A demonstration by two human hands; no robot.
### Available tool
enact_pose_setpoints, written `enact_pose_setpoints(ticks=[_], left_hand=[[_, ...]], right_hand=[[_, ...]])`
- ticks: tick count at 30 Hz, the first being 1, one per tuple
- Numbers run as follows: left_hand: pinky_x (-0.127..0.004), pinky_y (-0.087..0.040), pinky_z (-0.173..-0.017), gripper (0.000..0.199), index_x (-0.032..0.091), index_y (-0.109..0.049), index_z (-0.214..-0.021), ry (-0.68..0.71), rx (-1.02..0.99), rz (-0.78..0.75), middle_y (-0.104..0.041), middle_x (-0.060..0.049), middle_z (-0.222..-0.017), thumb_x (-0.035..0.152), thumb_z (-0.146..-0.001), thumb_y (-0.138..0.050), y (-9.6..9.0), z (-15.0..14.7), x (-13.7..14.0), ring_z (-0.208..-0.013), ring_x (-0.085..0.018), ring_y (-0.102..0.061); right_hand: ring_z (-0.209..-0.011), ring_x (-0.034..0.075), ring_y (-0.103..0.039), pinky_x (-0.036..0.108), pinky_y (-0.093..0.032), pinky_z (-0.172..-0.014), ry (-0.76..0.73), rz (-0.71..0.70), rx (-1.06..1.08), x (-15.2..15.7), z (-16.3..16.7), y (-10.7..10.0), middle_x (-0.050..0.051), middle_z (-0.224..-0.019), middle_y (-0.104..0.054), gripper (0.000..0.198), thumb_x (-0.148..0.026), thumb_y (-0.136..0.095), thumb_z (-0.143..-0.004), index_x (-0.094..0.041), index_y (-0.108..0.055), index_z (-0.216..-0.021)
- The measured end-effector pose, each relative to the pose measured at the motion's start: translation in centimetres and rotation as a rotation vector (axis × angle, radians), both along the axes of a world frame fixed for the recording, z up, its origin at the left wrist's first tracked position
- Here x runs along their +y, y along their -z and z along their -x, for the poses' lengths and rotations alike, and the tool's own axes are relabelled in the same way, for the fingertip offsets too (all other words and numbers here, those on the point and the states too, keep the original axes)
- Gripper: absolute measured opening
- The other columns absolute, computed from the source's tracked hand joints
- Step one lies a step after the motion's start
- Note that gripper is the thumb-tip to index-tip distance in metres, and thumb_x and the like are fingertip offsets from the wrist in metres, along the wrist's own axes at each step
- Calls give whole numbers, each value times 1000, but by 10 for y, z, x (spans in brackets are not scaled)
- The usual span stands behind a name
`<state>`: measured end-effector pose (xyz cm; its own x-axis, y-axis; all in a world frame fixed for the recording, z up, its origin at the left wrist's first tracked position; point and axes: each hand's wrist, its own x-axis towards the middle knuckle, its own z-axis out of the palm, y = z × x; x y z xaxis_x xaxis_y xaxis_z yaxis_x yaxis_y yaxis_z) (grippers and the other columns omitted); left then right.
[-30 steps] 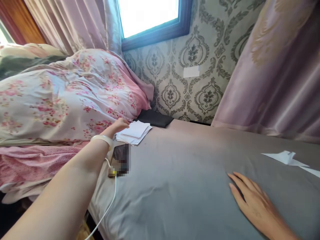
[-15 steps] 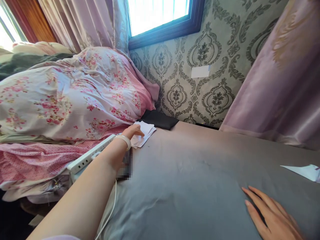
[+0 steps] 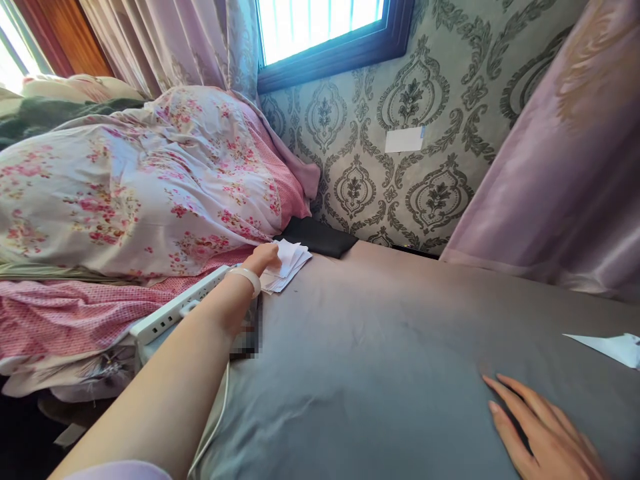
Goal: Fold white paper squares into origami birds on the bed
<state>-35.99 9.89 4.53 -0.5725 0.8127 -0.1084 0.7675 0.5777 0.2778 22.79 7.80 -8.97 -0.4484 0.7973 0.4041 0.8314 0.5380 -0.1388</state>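
My left hand, a white bangle on its wrist, reaches to a small stack of white paper sheets at the far left of the grey cloth-covered surface. Its fingers are closed on the near left edge of the top paper; the fingertips are partly hidden. Palm down at the lower right, my right hand rests on the grey cloth with fingers apart, holding nothing.
A black flat item lies behind the papers. Beside my left forearm are a white power strip and a white cable. Floral bedding is heaped at left. A folded white paper lies at the right edge.
The fingers of my left hand have closed on the paper, and the sheets have shifted and fanned slightly. My right hand has stayed in place.
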Motion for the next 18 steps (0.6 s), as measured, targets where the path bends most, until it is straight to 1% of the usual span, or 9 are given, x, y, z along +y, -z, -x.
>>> enact_pose_setpoints(ticks=[3,5,7,9,11,13,15,16,18], left_hand=[[-42,-53,-85,35,16,-56,-121,-57,-111,-144,-59,-9,-121,33,-90,-59,-1,0,-14,-104,-24,-60],[-42,-53,-85,35,15,-57,-120,-97,-194,-276,-59,-8,-120,34,-90,-59,-5,-3,-26,-104,-25,-60],[-43,-53,-85,35,15,-57,-120,-114,-286,-434,-59,-8,-120,34,-91,-59,-13,-13,-33,-104,-25,-60],[-43,-53,-85,35,15,-57,-120,-74,-406,-596,-59,-8,-121,34,-91,-58,-24,-32,-33,-103,-25,-60],[-39,-52,-85,36,12,-60,-115,41,-574,-712,-62,-11,-118,34,-88,-61,-33,-62,-28,-102,-23,-61],[-34,-51,-84,37,8,-66,-103,200,-776,-768,-67,-14,-109,36,-78,-69,-37,-105,-22,-98,-23,-63],[-34,-51,-84,39,9,-69,-95,378,-989,-742,-71,-13,-101,35,-67,-75,-32,-156,-21,-95,-24,-65],[-34,-51,-84,39,11,-70,-93,449,-1083,-719,-71,-13,-98,36,-64,-77,-27,-182,-23,-95,-25,-65],[-36,-51,-83,39,14,-71,-92,583,-1299,-621,-72,-11,-94,37,-62,-78,-11,-232,-33,-95,-26,-66]], right_hand=[[-116,32,-55,49,-46,-94,25,-8,3,-4,5,-7,12,-130,-58,52,-49,-37,-91,-18,-58,-126],[-114,32,-56,49,-48,-92,34,-15,22,-6,7,-9,12,-128,-59,52,-50,-36,-90,-17,-60,-123],[-112,33,-57,50,-48,-91,26,-12,48,-5,10,-10,13,-125,-61,53,-50,-36,-89,-16,-63,-119],[-111,34,-57,52,-47,-93,22,0,75,-4,14,-10,13,-123,-61,52,-48,-36,-88,-16,-65,-116],[-111,34,-57,54,-44,-96,39,18,121,-5,18,-13,14,-124,-61,50,-46,-36,-89,-16,-65,-116],[-113,33,-56,53,-42,-100,9,70,229,-9,23,-21,14,-123,-61,48,-46,-38,-89,-16,-63,-117],[-117,30,-54,50,-40,-104,-16,145,414,-18,26,-36,14,-125,-59,45,-47,-43,-89,-18,-61,-117],[-119,29,-53,49,-38,-106,0,198,520,-24,28,-46,13,-126,-59,44,-49,-46,-88,-19,-61,-116],[-117,29,-56,49,-41,-104,18,420,739,-39,31,-66,13,-124,-61,46,-55,-54,-84,-21,-62,-114]])
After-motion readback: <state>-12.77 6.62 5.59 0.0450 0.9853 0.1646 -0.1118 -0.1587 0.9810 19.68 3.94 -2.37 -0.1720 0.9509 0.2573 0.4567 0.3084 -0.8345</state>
